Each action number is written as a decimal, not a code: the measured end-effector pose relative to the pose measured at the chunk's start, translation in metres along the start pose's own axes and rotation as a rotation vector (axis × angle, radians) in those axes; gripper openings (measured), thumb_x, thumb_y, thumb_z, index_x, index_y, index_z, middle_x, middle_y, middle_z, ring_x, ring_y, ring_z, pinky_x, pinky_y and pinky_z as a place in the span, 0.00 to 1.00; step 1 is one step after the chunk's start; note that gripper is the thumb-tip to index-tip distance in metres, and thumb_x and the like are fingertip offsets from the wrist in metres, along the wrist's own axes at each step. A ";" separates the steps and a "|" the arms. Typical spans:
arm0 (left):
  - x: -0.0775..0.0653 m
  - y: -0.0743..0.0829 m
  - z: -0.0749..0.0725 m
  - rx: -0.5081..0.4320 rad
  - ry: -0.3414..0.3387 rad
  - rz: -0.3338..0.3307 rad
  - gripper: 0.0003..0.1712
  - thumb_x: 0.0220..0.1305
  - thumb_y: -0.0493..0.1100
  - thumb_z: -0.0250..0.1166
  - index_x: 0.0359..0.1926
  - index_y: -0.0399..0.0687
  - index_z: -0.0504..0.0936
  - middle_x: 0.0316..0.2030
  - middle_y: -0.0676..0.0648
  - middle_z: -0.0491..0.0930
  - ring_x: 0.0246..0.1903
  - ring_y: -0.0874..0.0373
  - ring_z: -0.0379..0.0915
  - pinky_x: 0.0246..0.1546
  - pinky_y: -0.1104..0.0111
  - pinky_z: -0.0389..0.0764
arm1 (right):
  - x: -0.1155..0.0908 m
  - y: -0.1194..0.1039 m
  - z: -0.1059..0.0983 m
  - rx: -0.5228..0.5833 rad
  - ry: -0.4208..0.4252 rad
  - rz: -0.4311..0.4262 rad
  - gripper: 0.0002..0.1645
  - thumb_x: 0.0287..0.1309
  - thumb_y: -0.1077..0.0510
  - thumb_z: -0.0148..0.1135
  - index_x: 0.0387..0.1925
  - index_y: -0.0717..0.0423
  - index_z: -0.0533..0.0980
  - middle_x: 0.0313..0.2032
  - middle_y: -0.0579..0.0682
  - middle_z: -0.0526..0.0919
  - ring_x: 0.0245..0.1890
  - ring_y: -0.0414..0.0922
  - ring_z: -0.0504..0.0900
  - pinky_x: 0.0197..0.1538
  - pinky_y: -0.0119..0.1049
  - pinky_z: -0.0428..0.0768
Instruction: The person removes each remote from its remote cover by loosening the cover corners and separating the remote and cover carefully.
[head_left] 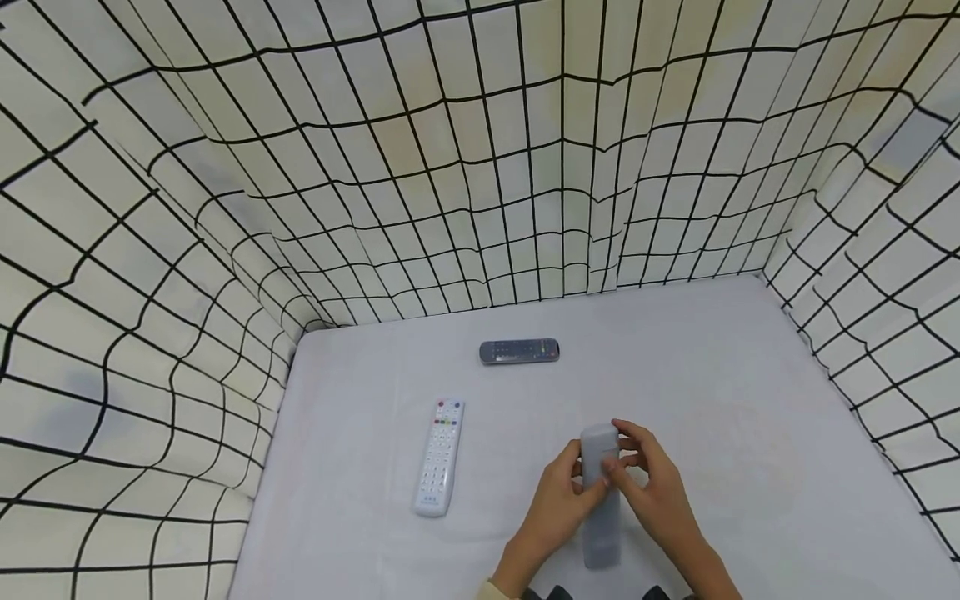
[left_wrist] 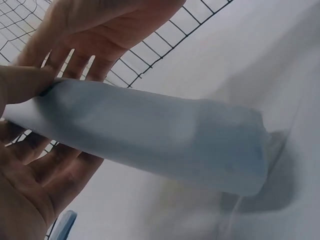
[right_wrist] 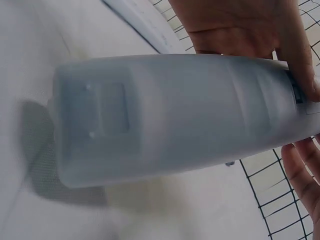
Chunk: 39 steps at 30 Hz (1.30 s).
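Note:
A grey-blue remote control (head_left: 602, 537), its smooth back facing up, is held between both hands at the front of the table. My left hand (head_left: 557, 504) grips its left side, the thumb lying over the back. From the right, my right hand (head_left: 658, 492) holds the far end, with the thumb pressed on the back and the fingers around the side. A small dark gap (right_wrist: 297, 90) shows by a thumb in the right wrist view. The near end of the remote (left_wrist: 230, 147) hangs close over the cloth and casts a shadow. Its button side is hidden.
To the left lies a white remote (head_left: 438, 458), buttons up. Farther back, a dark grey remote (head_left: 519, 351) lies crosswise. White cloth (head_left: 360, 467) covers the table, and black-gridded white curtains (head_left: 495, 183) enclose the back and both sides.

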<state>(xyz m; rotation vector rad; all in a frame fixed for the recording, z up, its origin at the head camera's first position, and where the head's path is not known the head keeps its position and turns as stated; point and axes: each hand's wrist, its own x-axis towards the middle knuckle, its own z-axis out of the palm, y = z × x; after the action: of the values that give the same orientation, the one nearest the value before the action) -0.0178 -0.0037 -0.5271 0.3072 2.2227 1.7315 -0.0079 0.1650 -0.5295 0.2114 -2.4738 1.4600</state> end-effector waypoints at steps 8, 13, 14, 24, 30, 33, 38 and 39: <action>-0.001 0.000 -0.002 0.002 -0.024 -0.001 0.29 0.69 0.48 0.71 0.68 0.50 0.74 0.57 0.46 0.84 0.48 0.67 0.83 0.40 0.76 0.84 | 0.002 0.009 -0.001 -0.066 0.074 -0.157 0.33 0.57 0.71 0.73 0.64 0.55 0.77 0.47 0.48 0.86 0.43 0.33 0.82 0.48 0.18 0.77; -0.002 0.001 -0.003 0.011 -0.012 0.003 0.29 0.68 0.47 0.72 0.67 0.48 0.75 0.56 0.45 0.85 0.47 0.67 0.83 0.39 0.75 0.84 | 0.001 0.012 -0.002 -0.126 0.095 -0.226 0.32 0.58 0.74 0.70 0.64 0.56 0.78 0.48 0.50 0.87 0.41 0.40 0.85 0.49 0.16 0.77; -0.002 0.001 -0.003 0.010 -0.009 0.004 0.29 0.68 0.47 0.72 0.67 0.47 0.75 0.56 0.45 0.85 0.47 0.67 0.83 0.39 0.75 0.84 | 0.001 0.013 -0.002 -0.138 0.099 -0.246 0.32 0.57 0.75 0.70 0.64 0.57 0.78 0.48 0.50 0.88 0.41 0.41 0.86 0.49 0.16 0.77; -0.004 0.000 -0.004 0.022 0.001 -0.008 0.28 0.67 0.47 0.73 0.64 0.47 0.78 0.54 0.46 0.85 0.44 0.70 0.82 0.38 0.75 0.83 | 0.001 0.016 -0.004 -0.281 0.122 -0.384 0.19 0.74 0.61 0.61 0.62 0.61 0.80 0.44 0.54 0.89 0.37 0.45 0.87 0.46 0.20 0.80; -0.004 -0.001 -0.005 0.070 -0.033 -0.020 0.25 0.66 0.48 0.73 0.61 0.49 0.79 0.48 0.50 0.86 0.39 0.71 0.80 0.35 0.75 0.83 | -0.001 0.015 -0.005 -0.357 0.236 -0.389 0.22 0.77 0.51 0.51 0.51 0.61 0.85 0.32 0.52 0.89 0.28 0.44 0.85 0.33 0.28 0.82; -0.005 -0.001 -0.006 0.060 -0.041 -0.027 0.25 0.66 0.49 0.73 0.61 0.50 0.79 0.46 0.51 0.86 0.38 0.71 0.80 0.35 0.75 0.83 | 0.001 0.014 -0.003 -0.357 0.271 -0.401 0.17 0.71 0.57 0.56 0.48 0.61 0.86 0.30 0.51 0.88 0.27 0.44 0.84 0.31 0.30 0.80; -0.005 0.000 -0.007 0.028 -0.050 -0.022 0.25 0.66 0.50 0.73 0.61 0.52 0.79 0.46 0.51 0.86 0.38 0.71 0.81 0.35 0.74 0.83 | 0.006 0.012 -0.001 -0.335 0.331 -0.415 0.14 0.63 0.62 0.58 0.43 0.60 0.87 0.28 0.50 0.88 0.26 0.44 0.83 0.30 0.32 0.79; -0.005 0.000 -0.007 0.023 -0.050 -0.020 0.25 0.66 0.50 0.73 0.61 0.52 0.79 0.45 0.51 0.86 0.38 0.71 0.81 0.35 0.74 0.83 | 0.007 0.012 -0.002 -0.332 0.336 -0.415 0.13 0.62 0.63 0.59 0.43 0.60 0.87 0.28 0.50 0.88 0.26 0.44 0.83 0.31 0.31 0.79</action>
<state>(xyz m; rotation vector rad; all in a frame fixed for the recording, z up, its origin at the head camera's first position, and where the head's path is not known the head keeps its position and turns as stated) -0.0157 -0.0119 -0.5245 0.3285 2.2039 1.6706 -0.0169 0.1721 -0.5368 0.3551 -2.1855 0.8290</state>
